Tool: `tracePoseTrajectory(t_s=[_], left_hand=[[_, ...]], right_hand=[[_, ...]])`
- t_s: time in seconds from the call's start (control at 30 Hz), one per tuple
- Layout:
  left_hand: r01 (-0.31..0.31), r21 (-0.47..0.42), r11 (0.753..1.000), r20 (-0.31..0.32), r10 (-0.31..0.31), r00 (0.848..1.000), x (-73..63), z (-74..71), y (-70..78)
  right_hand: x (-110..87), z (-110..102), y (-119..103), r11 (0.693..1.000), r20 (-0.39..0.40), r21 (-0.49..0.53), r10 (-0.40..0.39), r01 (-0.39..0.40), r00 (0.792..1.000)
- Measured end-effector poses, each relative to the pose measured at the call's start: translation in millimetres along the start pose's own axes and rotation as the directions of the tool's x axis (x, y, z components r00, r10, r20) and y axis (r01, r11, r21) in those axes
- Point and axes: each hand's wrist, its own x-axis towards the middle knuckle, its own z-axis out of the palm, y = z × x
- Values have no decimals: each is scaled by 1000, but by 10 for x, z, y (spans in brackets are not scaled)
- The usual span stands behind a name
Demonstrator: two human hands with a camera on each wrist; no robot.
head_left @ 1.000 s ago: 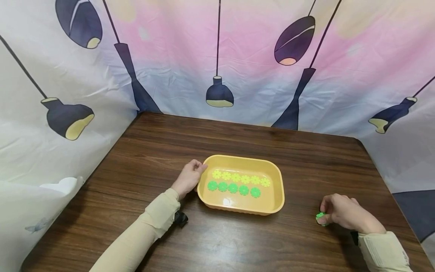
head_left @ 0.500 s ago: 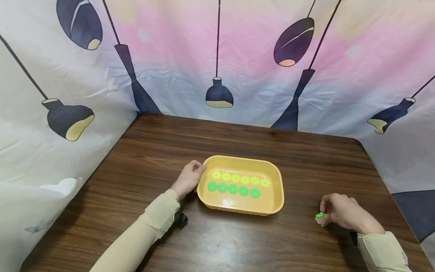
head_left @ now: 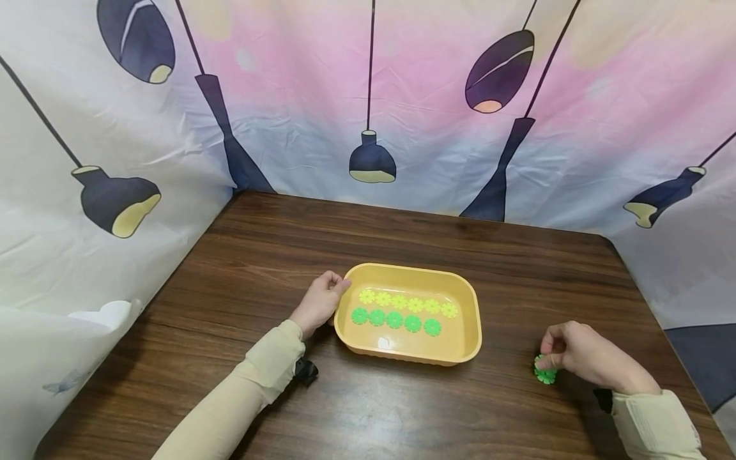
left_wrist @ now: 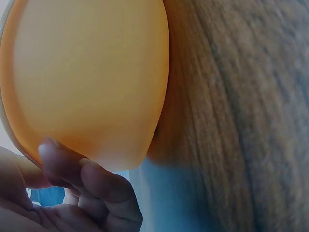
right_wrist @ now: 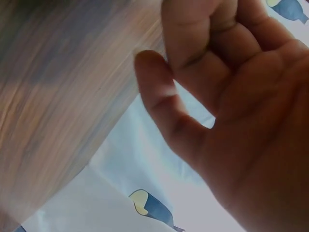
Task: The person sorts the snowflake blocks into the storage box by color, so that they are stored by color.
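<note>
My left hand point(head_left: 319, 303) pinches the left rim of a yellow plastic basin point(head_left: 471, 300). In the left wrist view its curled fingers point(left_wrist: 108, 183) lie against the basin's outer wall point(left_wrist: 96, 87). Out to the right, my right hand point(head_left: 592, 358) holds thumb and forefinger together at a green flower-shaped disc point(head_left: 546, 377), low over the table; the fingertips cover part of the green. In the right wrist view the thumb point(right_wrist: 157, 92) is bent towards the fingers and no disc shows. Inside the basin lie a row of yellow flower-shaped discs point(head_left: 399, 302) and a row of green ones point(head_left: 394, 319).
The dark wood-grain table point(head_left: 276, 236) carries the basin near its middle. A curtain printed with hanging lamps point(head_left: 372, 156) closes off the back and both sides. A black strap part point(head_left: 306, 371) hangs under the left wrist.
My right hand has risen slightly, and more of the green shows beneath its fingertips. The left hand, the basin and the discs inside have stayed put.
</note>
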Motion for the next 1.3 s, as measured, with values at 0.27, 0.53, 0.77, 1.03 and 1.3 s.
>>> tracePoseTrajectory(t_s=[0.27,0.53,0.77,1.03,1.3], left_hand=[[2,0,1000,5,-2,1000,7,1,-3],[-3,1,1000,-4,3,1000,0,5,0],[4,6,1000,-9,-4,1000,-14,7,15],[4,10,1000,-12,-4,1000,-10,8,23],[8,11,1000,-8,-8,1000,-5,9,9]], right_hand=[[73,-11,-110,999,-149,-15,-41,40,988],[148,-29,-287,992,-347,-22,-124,124,929],[269,-21,-484,974,-407,-19,-213,225,888],[449,45,-723,931,-423,-41,-345,363,838],[626,174,-947,851,-373,-243,-524,465,765]])
